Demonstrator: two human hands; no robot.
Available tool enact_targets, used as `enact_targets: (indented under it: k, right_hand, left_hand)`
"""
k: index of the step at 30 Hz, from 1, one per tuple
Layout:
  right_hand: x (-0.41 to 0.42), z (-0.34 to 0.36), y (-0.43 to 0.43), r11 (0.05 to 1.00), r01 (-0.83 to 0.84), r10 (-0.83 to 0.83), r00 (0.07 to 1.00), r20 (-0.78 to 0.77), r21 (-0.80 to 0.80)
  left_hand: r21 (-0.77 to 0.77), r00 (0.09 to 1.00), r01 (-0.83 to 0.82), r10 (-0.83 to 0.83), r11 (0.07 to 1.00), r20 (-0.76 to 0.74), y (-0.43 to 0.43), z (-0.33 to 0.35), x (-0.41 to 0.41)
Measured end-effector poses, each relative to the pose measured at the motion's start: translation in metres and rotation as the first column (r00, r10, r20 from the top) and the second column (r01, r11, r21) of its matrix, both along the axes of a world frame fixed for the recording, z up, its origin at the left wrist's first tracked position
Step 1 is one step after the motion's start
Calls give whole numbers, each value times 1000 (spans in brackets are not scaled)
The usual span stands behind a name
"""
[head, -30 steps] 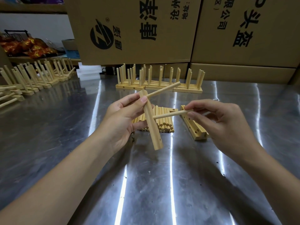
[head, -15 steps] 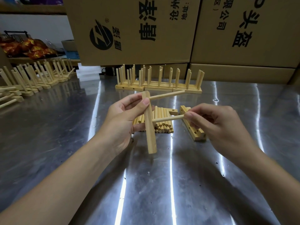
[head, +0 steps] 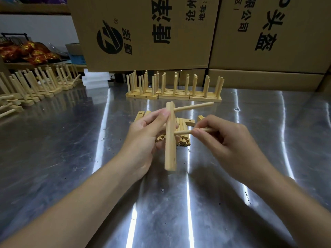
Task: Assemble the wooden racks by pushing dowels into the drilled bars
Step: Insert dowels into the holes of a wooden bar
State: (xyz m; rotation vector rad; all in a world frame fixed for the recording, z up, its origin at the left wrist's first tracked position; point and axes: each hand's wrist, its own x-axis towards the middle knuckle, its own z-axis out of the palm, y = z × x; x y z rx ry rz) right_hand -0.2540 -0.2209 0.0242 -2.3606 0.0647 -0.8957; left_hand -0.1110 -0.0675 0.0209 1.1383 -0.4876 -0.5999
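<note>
My left hand [head: 143,138] grips a drilled wooden bar [head: 170,145], held almost upright above the metal table. One dowel [head: 195,106] sticks out of the bar's upper end, pointing right. My right hand [head: 225,140] pinches a second dowel [head: 182,132], whose left tip meets the bar's middle. Behind the hands lies a pile of loose dowels [head: 182,140] with a few spare drilled bars [head: 190,122] beside it.
Finished racks [head: 173,94] stand in a row at the back centre, and more racks [head: 35,86] line the left. Cardboard boxes [head: 179,33] wall off the rear. The steel table [head: 71,158] spreads around the hands.
The bar has swung from tilted to nearly upright. My right hand has moved left, bringing the second dowel's tip up to the bar's middle.
</note>
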Motion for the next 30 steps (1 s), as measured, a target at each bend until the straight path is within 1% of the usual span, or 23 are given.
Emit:
enact_targets:
  k: [2,4,8,12,15,17,19,20,22,23,24,25,26,27,28,29,30]
  right_hand:
    - [0,0,1,1000,9,-9,1000,28,3]
    - [-1,-1,3,1000,18,-18,1000,23,-17]
    - [-2,-3,3,983,81,-86,996,-20,-165]
    - [-2,-1,8,961,90,-97,995,-15,-262]
    - [-1,0,10,964,83,-89,996,-13,-254]
    - [-1,1,14,971,72,-81,996,-31,-227]
    - [-1,2,19,986,47,-55,997,-46,-162]
    - [0,2,21,996,30,-35,998,-59,-87]
    - [2,4,22,990,19,-3,994,-114,142]
    - [3,5,21,966,27,14,988,-154,258]
    - [4,5,21,935,35,35,981,-192,352]
    - [5,5,21,913,38,56,975,-216,407]
    - [5,5,22,907,34,68,972,-225,421]
    - [5,4,23,919,31,62,973,-221,393]
    - [4,4,24,946,31,38,978,-206,322]
    - [3,3,23,975,37,4,983,-182,220]
    - [1,2,22,993,54,-37,987,-154,105]
  left_hand:
    - [93,999,25,-27,995,20,-2,-2,-4]
    - [159,991,13,-34,987,126,-5,-7,-7]
    - [239,946,-58,-24,969,324,-7,-12,-12]
    - [251,916,-92,-17,964,401,-6,-12,-17]
    - [262,904,-139,15,955,427,-5,-12,-23]
    - [262,877,-186,40,947,479,-4,-11,-24]
    - [245,822,-236,59,940,567,-3,-10,-25]
    - [222,788,-261,75,939,611,-3,-10,-25]
    - [161,718,-299,110,940,687,-2,-10,-27]
    - [137,689,-309,122,941,714,-2,-11,-27]
    - [125,670,-313,125,942,732,-3,-12,-28]
    - [124,663,-315,125,941,738,-3,-13,-26]
    - [128,673,-312,124,942,729,-3,-16,-24]
    - [136,702,-296,120,945,702,-4,-18,-22]
    - [149,752,-265,108,953,650,-5,-19,-20]
    - [168,818,-217,85,961,569,-6,-18,-18]
    - [188,889,-155,54,970,454,-7,-17,-16]
